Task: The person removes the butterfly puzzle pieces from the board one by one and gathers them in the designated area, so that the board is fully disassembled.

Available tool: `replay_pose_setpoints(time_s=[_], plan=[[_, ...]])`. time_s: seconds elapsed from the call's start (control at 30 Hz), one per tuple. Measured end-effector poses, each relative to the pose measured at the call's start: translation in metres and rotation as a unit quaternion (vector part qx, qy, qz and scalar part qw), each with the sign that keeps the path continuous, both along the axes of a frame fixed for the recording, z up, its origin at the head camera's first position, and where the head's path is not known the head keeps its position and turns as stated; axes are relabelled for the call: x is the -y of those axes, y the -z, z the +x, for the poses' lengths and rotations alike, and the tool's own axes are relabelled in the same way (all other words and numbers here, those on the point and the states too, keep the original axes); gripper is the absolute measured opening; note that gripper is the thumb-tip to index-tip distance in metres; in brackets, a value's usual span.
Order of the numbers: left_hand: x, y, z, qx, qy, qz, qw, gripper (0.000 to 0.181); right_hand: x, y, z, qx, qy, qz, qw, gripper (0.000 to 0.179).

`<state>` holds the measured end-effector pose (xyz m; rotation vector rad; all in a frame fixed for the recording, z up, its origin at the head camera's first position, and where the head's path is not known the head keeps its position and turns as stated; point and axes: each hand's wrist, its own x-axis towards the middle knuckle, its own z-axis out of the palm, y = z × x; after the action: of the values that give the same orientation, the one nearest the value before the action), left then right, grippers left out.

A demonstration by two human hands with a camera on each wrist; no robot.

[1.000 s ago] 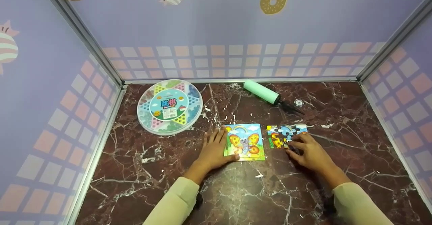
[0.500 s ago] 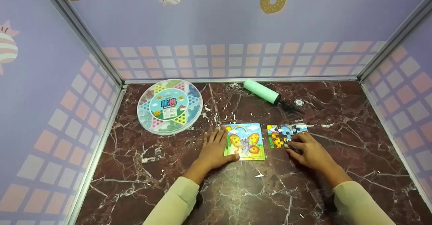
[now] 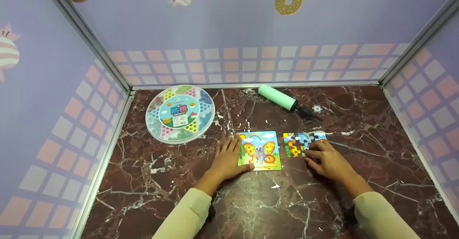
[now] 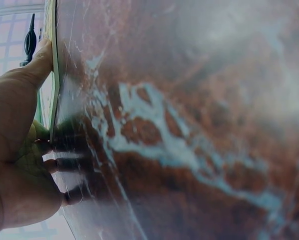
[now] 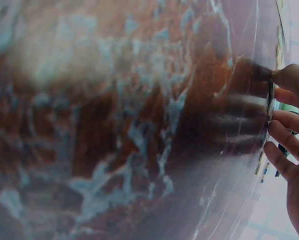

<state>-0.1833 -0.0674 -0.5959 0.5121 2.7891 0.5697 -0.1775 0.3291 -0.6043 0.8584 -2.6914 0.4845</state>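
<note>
A square picture board (image 3: 260, 151) with a butterfly-winged cartoon animal and a rainbow lies on the table. My left hand (image 3: 226, 163) rests along its left side, fingers extended, with the thumb on its lower edge. Right of the board, several jigsaw puzzle pieces (image 3: 294, 148) sit joined or close together, showing the same kind of picture. At their lower right, my right hand (image 3: 330, 161) has curved fingers and thumb on a puzzle piece, mostly covered by the hand. In the right wrist view the fingertips (image 5: 272, 125) are down at a thin dark edge near the tabletop.
Behind to the left lies a round Chinese checkers box (image 3: 180, 114). A mint-green hand pump (image 3: 278, 97) with a black nozzle lies at the back, beside a small round chip (image 3: 317, 108). Patterned panels (image 3: 215, 65) enclose the marble-look table (image 3: 251, 206) at the back and sides.
The right fingers shift very slightly at the puzzle pieces. My left hand and the picture board keep their places.
</note>
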Motion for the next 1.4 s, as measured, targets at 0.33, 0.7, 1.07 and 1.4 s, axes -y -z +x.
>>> replay_pose_setpoints(time_s=[0.33,0.7,1.07,1.4], plan=[[0.0,0.0,0.001,-0.001,-0.003,0.003,1.0,0.115,0.0,-0.002,-0.002,0.01,-0.01,0.004,0.9999,0.023],[-0.001,0.0,0.001,0.0,-0.004,0.006,1.0,0.115,0.002,-0.003,-0.002,0.063,0.02,0.019,0.9976,0.022],[-0.001,0.0,0.001,0.001,-0.004,0.005,1.0,0.113,0.003,-0.005,-0.004,0.038,0.008,0.009,0.9992,0.016],[-0.001,0.003,0.0,-0.005,-0.004,0.004,1.0,0.115,0.009,-0.011,-0.005,0.031,0.013,-0.002,0.9994,0.016]])
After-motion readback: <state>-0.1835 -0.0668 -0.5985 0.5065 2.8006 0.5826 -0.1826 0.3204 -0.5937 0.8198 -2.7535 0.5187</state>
